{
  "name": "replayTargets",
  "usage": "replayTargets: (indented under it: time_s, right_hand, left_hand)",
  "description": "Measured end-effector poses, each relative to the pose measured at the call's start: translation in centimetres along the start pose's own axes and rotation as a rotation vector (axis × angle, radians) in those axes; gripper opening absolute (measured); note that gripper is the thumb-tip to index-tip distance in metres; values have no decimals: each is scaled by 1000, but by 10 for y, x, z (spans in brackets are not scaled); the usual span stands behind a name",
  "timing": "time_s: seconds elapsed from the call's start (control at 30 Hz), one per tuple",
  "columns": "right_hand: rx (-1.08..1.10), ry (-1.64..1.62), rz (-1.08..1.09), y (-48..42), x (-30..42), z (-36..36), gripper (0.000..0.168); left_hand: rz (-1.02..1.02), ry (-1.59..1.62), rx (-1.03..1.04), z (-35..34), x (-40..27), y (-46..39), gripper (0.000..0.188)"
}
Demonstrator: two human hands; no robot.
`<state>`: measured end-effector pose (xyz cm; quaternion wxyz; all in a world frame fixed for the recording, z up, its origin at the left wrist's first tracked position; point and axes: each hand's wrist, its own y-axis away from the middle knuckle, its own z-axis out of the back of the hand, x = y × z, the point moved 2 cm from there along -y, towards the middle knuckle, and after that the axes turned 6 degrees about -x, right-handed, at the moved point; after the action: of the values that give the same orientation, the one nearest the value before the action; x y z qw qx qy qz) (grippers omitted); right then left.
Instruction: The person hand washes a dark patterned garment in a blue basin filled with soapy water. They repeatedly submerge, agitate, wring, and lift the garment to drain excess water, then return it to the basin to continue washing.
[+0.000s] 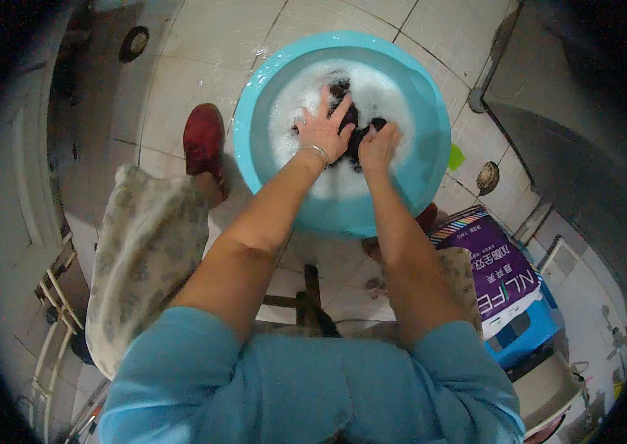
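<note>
A large light-blue plastic basin (244,130) stands on the floor before me, holding water topped with white suds (382,83). Dark wet cloth (351,115) lies in the suds, partly under the foam. My left hand (324,130) presses on the cloth with its fingers spread, and a bracelet circles that wrist. Just to its right, my right hand (378,145) is closed on a bunched part of the same dark cloth. Foam hides some of the right fingertips and the cloth's full outline.
Wet pale tiles (208,61) surround the basin. On the right lie a purple printed bag (491,266) over a blue plastic stool or crate (535,327), a small round drain cover (488,177) and a green scrap (456,157). My red shoe (204,136) is left of the basin.
</note>
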<state>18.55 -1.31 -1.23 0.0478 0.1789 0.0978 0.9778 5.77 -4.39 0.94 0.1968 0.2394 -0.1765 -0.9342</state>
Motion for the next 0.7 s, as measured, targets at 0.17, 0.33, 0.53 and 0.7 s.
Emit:
replayTargets:
  time_s: [0.17,0.33,0.53,0.7]
  right_hand:
    - [644,466,319,-20,-9,-24,33]
    - [307,211,28,-32,-52,-51,41]
    - [230,-736,207,50,32,76,41]
    - [75,-698,489,136,90,181,25]
  left_hand:
    - [-166,-233,210,-98,35,-45,45]
    - [-187,-226,709,-30,-6,-35,43]
    - [666,1499,248,-1,-13,23,48]
    - [464,2066,752,58,-23,45,48]
